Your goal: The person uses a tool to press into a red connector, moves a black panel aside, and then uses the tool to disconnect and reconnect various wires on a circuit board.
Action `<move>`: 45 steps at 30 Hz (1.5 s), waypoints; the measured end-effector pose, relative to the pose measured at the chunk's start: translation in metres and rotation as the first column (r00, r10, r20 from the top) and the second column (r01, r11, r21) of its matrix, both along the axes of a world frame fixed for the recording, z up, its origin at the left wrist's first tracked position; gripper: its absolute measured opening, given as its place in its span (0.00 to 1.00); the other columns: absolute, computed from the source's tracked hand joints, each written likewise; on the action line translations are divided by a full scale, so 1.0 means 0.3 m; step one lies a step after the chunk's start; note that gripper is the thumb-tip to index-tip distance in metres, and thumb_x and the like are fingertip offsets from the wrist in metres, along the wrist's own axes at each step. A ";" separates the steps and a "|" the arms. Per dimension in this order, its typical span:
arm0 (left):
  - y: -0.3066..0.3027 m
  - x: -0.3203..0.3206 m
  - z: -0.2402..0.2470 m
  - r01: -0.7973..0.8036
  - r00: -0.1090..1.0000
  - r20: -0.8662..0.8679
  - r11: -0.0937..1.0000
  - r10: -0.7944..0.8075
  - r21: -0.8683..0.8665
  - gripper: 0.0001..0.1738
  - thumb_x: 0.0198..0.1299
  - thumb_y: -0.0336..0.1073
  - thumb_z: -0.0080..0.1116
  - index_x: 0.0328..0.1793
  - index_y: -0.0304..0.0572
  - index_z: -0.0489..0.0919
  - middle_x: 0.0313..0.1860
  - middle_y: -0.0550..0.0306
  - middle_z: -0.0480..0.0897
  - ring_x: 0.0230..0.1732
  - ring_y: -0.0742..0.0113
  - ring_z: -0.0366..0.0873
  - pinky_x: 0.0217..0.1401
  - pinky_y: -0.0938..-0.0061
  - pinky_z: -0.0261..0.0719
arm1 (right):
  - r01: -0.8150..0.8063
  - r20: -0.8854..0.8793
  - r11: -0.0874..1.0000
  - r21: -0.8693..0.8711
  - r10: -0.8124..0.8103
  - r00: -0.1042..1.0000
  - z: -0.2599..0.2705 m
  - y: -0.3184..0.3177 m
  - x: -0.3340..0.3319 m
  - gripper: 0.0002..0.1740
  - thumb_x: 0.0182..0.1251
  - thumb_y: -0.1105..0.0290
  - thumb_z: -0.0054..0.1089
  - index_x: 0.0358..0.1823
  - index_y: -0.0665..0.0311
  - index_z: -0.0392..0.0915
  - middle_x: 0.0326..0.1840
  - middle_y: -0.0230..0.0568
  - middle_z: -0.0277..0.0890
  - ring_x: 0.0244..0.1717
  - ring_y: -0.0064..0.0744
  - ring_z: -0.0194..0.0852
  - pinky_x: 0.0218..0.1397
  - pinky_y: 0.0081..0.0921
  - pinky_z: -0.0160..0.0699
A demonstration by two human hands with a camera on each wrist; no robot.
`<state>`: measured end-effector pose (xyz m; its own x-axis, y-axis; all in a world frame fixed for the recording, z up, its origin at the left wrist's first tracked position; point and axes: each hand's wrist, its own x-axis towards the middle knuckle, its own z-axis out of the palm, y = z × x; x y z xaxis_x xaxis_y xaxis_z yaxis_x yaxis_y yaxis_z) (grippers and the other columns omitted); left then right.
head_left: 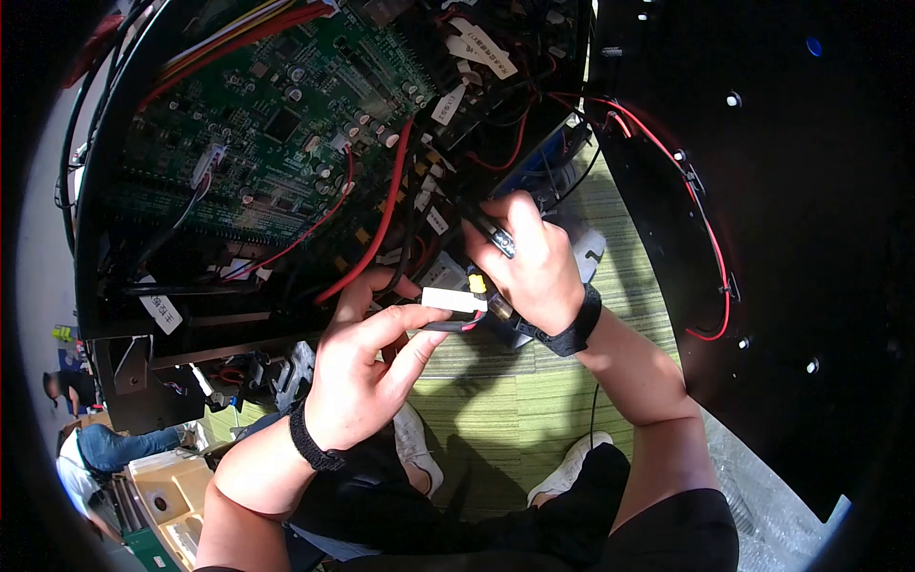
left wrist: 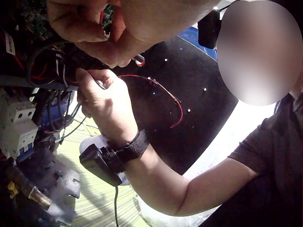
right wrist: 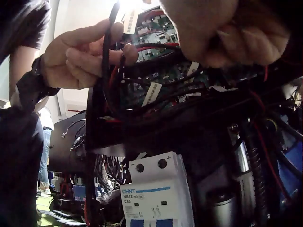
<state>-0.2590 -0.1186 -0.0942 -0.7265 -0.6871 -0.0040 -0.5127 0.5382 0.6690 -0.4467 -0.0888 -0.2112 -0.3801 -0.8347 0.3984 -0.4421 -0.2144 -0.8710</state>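
My left hand (head_left: 367, 357) pinches a red-and-black cable (head_left: 448, 326) between thumb and fingers. The cable carries a white label (head_left: 450, 300) and a yellow connector (head_left: 477, 283). Just to the right, my right hand (head_left: 538, 267) has its fingers curled round a black cable (head_left: 502, 240) with white print on it. In the right wrist view the left hand (right wrist: 80, 56) grips the cable near its label, and the right hand's fingers (right wrist: 236, 42) curl in close by, hiding what they hold. Behind both hands is a green circuit board (head_left: 286, 124) in a black housing.
A black panel (head_left: 762, 219) with a red-and-black wire (head_left: 710, 229) stands at the right. Below the board is a white circuit breaker (right wrist: 154, 194) among hanging cables. Paper tags (head_left: 486, 50) hang on several wires. Another person (head_left: 105, 458) is at the far left.
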 end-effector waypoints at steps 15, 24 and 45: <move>0.000 -0.002 0.000 -0.002 1.000 0.007 1.000 0.002 0.017 0.11 0.58 0.27 0.68 0.48 0.43 0.85 0.52 0.53 0.73 0.31 0.75 0.76 0.33 0.81 0.76 | -0.010 -0.024 0.999 -0.039 0.009 1.000 0.005 0.001 -0.004 0.16 0.63 0.71 0.64 0.47 0.69 0.69 0.31 0.59 0.80 0.34 0.60 0.81 0.33 0.46 0.80; -0.001 -0.002 -0.012 0.007 1.000 -0.014 1.000 -0.007 -0.018 0.11 0.58 0.28 0.68 0.47 0.43 0.86 0.51 0.53 0.73 0.31 0.74 0.77 0.33 0.80 0.77 | -0.016 0.057 1.000 0.004 0.015 0.998 0.023 0.007 -0.006 0.16 0.64 0.70 0.64 0.48 0.68 0.69 0.30 0.58 0.79 0.33 0.61 0.81 0.32 0.46 0.79; -0.003 -0.028 -0.031 -0.097 0.995 0.020 0.981 0.102 -0.171 0.09 0.59 0.33 0.69 0.44 0.39 0.85 0.45 0.51 0.81 0.26 0.67 0.81 0.26 0.76 0.77 | 0.041 -0.029 0.932 -0.359 -0.055 0.998 0.029 0.047 0.048 0.29 0.50 0.80 0.74 0.57 0.58 0.80 0.41 0.35 0.74 0.38 0.34 0.66 0.39 0.26 0.72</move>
